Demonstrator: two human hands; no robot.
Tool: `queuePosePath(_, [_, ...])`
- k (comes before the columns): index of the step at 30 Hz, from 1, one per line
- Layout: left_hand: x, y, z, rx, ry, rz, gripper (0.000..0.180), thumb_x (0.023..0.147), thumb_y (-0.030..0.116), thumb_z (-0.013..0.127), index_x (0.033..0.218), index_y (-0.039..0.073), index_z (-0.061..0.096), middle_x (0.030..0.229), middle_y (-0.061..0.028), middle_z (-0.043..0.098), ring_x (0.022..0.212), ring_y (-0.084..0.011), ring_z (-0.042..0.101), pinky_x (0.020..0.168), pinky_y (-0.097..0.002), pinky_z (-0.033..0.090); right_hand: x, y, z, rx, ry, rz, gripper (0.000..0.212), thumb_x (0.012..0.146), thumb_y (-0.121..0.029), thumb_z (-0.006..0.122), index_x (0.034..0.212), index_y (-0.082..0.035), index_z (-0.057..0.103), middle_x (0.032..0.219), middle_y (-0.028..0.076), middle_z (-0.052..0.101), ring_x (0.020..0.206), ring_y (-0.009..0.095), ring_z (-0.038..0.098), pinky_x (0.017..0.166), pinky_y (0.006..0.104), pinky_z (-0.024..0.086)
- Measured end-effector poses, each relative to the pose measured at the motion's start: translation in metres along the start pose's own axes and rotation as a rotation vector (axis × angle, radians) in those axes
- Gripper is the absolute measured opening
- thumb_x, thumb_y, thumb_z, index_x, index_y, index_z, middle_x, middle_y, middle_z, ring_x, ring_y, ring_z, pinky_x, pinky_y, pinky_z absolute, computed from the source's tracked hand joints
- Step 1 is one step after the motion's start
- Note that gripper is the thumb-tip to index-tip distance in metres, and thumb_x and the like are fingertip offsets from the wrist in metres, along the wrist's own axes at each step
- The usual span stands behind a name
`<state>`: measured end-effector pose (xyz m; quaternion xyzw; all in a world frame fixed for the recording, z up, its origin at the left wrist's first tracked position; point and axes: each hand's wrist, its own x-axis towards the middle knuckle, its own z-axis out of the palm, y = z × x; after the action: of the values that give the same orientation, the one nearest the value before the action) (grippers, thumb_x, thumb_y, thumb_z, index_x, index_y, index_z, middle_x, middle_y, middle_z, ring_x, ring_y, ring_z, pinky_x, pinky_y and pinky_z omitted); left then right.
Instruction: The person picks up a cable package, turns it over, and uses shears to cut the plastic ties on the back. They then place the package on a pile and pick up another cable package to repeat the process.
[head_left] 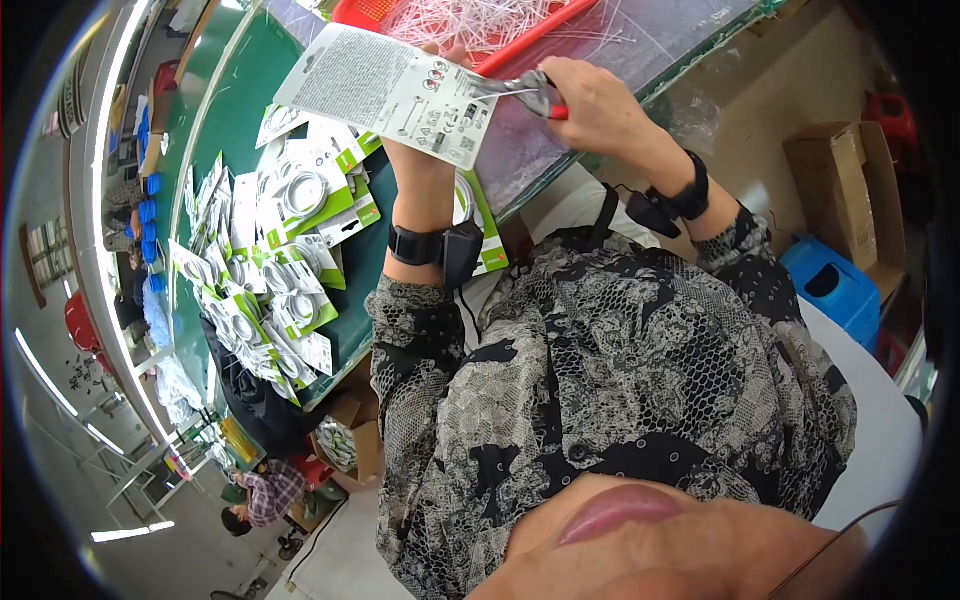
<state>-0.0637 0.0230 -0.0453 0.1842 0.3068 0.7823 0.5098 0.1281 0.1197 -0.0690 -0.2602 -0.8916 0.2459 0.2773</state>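
My left hand (452,53) grips a white packaging card (360,85), its printed back turned up. Most of this hand is hidden behind the card, with a few fingertips showing over the far edge. My right hand (602,108) is closed round a pair of cutting pliers (540,95) with red handles. The jaws meet the card's right edge, where a thin white strip (508,94) lies at them. Left of my left forearm, several carded white cables (303,193) with green-edged cards lie heaped on the green table mat (368,262).
A red basket (535,35) of thin white ties stands at the far side, with loose ties beside it. One more carded cable (490,225) lies by the near table edge. At right are a blue plastic stool (835,280) and a cardboard box (835,180). Another person (270,495) sits far left.
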Motion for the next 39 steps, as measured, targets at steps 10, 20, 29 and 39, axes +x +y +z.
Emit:
queuePosePath(10, [0.003,-0.011,0.007,-0.104,0.034,-0.016,0.048,0.099,0.039,0.043,0.126,0.0,0.051,0.123,-0.0144,0.058,0.114,-0.0338,0.057,0.086,-0.0456,0.055,-0.011,-0.016,-0.005,-0.009,-0.015,-0.046,0.032,0.072,-0.007,0.062,0.102,-0.002,0.051,0.095,0.017,0.06,0.092,0.037,0.058,0.078,0.0458,0.046])
queuePosePath(20, [-0.001,-0.025,0.009,0.124,-0.01,0.217,0.041,0.1,0.028,0.044,0.127,-0.002,0.049,0.122,-0.02,0.06,0.11,-0.0309,0.061,0.087,-0.0374,0.054,-0.018,-0.016,-0.012,0.012,-0.27,0.189,0.026,0.074,-0.007,0.063,0.095,-0.003,0.048,0.085,0.018,0.058,0.083,0.039,0.058,0.069,0.0444,0.047])
queuePosePath(29, [-0.001,-0.029,0.016,0.305,-0.104,0.26,0.036,0.101,0.022,0.041,0.127,-0.003,0.047,0.127,-0.0183,0.054,0.112,-0.0324,0.06,0.092,-0.0392,0.052,-0.003,-0.029,-0.016,0.171,0.001,-0.1,0.026,0.076,-0.007,0.062,0.097,-0.002,0.048,0.085,0.018,0.057,0.083,0.038,0.057,0.07,0.0439,0.046])
queuePosePath(39, [-0.004,-0.026,0.014,0.572,0.006,0.463,0.038,0.093,-0.001,0.054,0.13,-0.002,0.044,0.112,-0.0136,0.06,0.104,-0.0222,0.062,0.092,-0.0337,0.053,-0.008,-0.02,-0.019,0.196,-0.14,0.006,0.028,0.077,-0.009,0.067,0.096,-0.001,0.048,0.071,0.02,0.053,0.069,0.041,0.053,0.06,0.044,0.043])
